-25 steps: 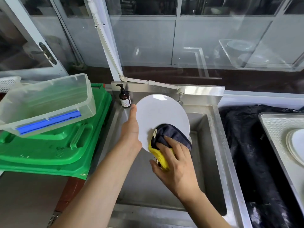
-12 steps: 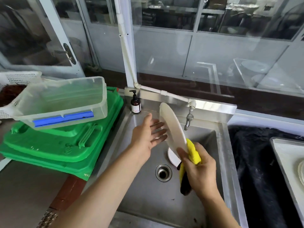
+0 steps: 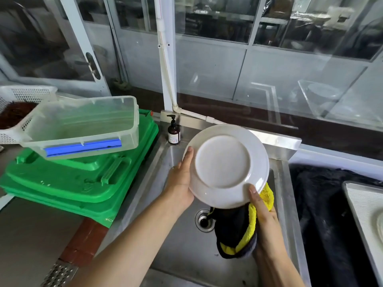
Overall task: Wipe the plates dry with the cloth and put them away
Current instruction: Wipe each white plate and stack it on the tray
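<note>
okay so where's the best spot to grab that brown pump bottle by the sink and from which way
Grip the brown pump bottle round its straight body, below the pump. It stands upright at the sink's back left corner; come from the front right, since green trays crowd its left.

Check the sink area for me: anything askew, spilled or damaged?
Only the clear plastic bin stands out: it sits tilted on the stacked green lids. The plate shows no chips or cracks.
</note>
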`<state>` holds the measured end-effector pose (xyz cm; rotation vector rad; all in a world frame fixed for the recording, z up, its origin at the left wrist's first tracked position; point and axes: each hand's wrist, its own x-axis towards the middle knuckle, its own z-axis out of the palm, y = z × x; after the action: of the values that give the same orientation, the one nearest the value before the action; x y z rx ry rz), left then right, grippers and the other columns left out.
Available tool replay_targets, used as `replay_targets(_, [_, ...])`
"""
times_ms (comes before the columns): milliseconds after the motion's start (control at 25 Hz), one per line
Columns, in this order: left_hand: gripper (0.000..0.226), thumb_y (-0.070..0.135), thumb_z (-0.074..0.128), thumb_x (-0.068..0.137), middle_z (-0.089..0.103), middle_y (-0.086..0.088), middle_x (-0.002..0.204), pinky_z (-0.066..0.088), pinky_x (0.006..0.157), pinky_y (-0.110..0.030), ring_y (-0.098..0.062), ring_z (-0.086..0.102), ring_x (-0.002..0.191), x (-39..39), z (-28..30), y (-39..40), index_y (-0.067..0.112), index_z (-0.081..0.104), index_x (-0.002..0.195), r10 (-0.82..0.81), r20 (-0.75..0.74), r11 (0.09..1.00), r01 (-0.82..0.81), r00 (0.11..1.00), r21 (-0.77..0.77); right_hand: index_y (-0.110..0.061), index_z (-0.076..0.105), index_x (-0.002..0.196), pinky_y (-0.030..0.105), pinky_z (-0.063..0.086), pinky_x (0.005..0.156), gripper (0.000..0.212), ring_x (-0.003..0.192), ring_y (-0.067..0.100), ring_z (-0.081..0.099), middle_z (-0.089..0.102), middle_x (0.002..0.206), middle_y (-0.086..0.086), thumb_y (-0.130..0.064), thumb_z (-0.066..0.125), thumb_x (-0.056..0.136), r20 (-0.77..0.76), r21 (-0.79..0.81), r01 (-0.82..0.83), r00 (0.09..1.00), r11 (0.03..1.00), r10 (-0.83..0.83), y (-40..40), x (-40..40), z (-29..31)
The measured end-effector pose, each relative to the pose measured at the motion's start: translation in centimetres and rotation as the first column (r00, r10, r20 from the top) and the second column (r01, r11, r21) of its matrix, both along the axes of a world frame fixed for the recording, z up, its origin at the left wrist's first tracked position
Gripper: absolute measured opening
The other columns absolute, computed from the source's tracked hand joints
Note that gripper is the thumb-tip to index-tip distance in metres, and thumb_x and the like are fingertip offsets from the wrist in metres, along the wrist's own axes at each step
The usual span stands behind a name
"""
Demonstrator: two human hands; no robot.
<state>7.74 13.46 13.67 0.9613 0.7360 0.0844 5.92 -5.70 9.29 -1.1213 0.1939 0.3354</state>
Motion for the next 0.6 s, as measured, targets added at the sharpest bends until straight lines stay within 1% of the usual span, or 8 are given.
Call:
replay_targets(40, [0.054, 0.058, 0.064, 0.091, 0.074, -0.012, 0.119, 0.052, 0.101, -0.058, -0.035, 0.068, 0.113, 0.0, 0.3, -0.1, 0.019, 0.067, 0.128, -0.003, 0.03, 0.999, 0.004, 1.0, -0.035, -0.031, 0.065, 0.133, 0.057, 0.053, 0.099, 0.06, 0.124, 0.036, 0.064, 0.068, 0.134, 0.01, -0.051, 0.084, 0.08, -0.031, 0.053, -0.001, 1.0, 0.999, 0.003, 0.2, -0.1, -0.3])
replay_targets(80, [0.054, 0.055, 0.061, 0.094, 0.072, -0.014, 0.124, 0.05, 0.104, -0.059, -0.036, 0.067, 0.116, 0.0, 0.5, -0.1, 0.017, 0.065, 0.132, -0.008, 0.061, 0.998, 0.012, 0.998, -0.064, -0.03, 0.062, 0.136, 0.063, 0.046, 0.105, 0.059, 0.127, 0.04, 0.061, 0.065, 0.138, 0.013, -0.049, 0.082, 0.084, -0.047, 0.087, 0.01, 0.999, 0.996, -0.006, 0.3, -0.2, -0.7])
replay_targets(120, [0.053, 0.052, 0.059, 0.096, 0.07, -0.015, 0.127, 0.048, 0.105, -0.06, -0.037, 0.065, 0.119, 0.0, 0.7, 0.0, 0.015, 0.063, 0.134, -0.016, 0.085, 0.996, 0.024, 0.996, -0.086, -0.03, 0.062, 0.137, 0.065, 0.043, 0.107, 0.059, 0.127, 0.041, 0.061, 0.064, 0.139, 0.014, -0.049, 0.081, 0.085, -0.056, 0.085, 0.025, 0.998, 0.996, -0.021, 0.3, -0.2, -0.8])
replay_targets(240, [0.051, 0.048, 0.057, 0.099, 0.069, -0.015, 0.129, 0.05, 0.104, -0.057, -0.036, 0.064, 0.121, -0.3, 1.2, 0.1, 0.014, 0.061, 0.137, -0.05, 0.133, 0.992, 0.065, 0.99, -0.109, -0.031, 0.063, 0.134, 0.072, 0.046, 0.1, 0.058, 0.12, 0.045, 0.064, 0.066, 0.134, 0.016, -0.051, 0.082, 0.083, -0.065, 0.06, 0.043, 0.997, 0.997, -0.039, 0.2, -0.4, -1.2])
replay_targets(320, [0.05, 0.049, 0.058, 0.097, 0.072, -0.013, 0.125, 0.056, 0.094, -0.049, -0.033, 0.067, 0.117, -0.5, 1.4, 0.2, 0.016, 0.063, 0.134, -0.075, 0.141, 0.99, 0.09, 0.987, -0.105, -0.032, 0.067, 0.129, 0.066, 0.05, 0.099, 0.057, 0.116, 0.042, 0.067, 0.07, 0.127, 0.014, -0.056, 0.082, 0.08, -0.018, -0.01, 0.047, 0.999, 0.999, -0.047, 0.2, -0.7, -1.0])
replay_targets(400, [0.047, 0.047, 0.06, 0.096, 0.073, -0.013, 0.123, 0.057, 0.091, -0.048, -0.034, 0.068, 0.114, -0.7, 1.3, 0.3, 0.017, 0.064, 0.132, -0.079, 0.143, 0.992, 0.092, 0.987, -0.09, -0.035, 0.073, 0.118, 0.056, 0.055, 0.098, 0.053, 0.106, 0.038, 0.071, 0.075, 0.113, 0.015, -0.064, 0.081, 0.074, 0.013, -0.151, 0.11, 0.994, 0.982, -0.11, 0.2, -0.9, -0.7])
replay_targets(480, [0.046, 0.045, 0.06, 0.097, 0.071, -0.016, 0.126, 0.053, 0.099, -0.055, -0.037, 0.066, 0.117, -0.8, 1.0, 0.7, 0.017, 0.064, 0.133, -0.076, 0.143, 0.995, 0.084, 0.987, -0.054, -0.032, 0.076, 0.113, 0.058, 0.056, 0.096, 0.05, 0.1, 0.044, 0.071, 0.073, 0.105, 0.025, -0.064, 0.074, 0.074, -0.039, -0.273, 0.213, 0.972, 0.938, -0.232, -0.1, -0.6, -0.4])
replay_targets(600, [0.046, 0.045, 0.062, 0.096, 0.07, -0.016, 0.127, 0.047, 0.106, -0.06, -0.038, 0.064, 0.12, -1.2, 0.9, 1.1, 0.016, 0.065, 0.13, -0.07, 0.117, 0.998, 0.069, 0.991, 0.012, -0.018, 0.073, 0.118, 0.05, 0.056, 0.093, 0.052, 0.099, 0.043, 0.072, 0.074, 0.107, 0.024, -0.054, 0.063, 0.082, -0.11, -0.317, 0.341, 0.913, 0.885, -0.392, -1.3, 0.9, 0.6])
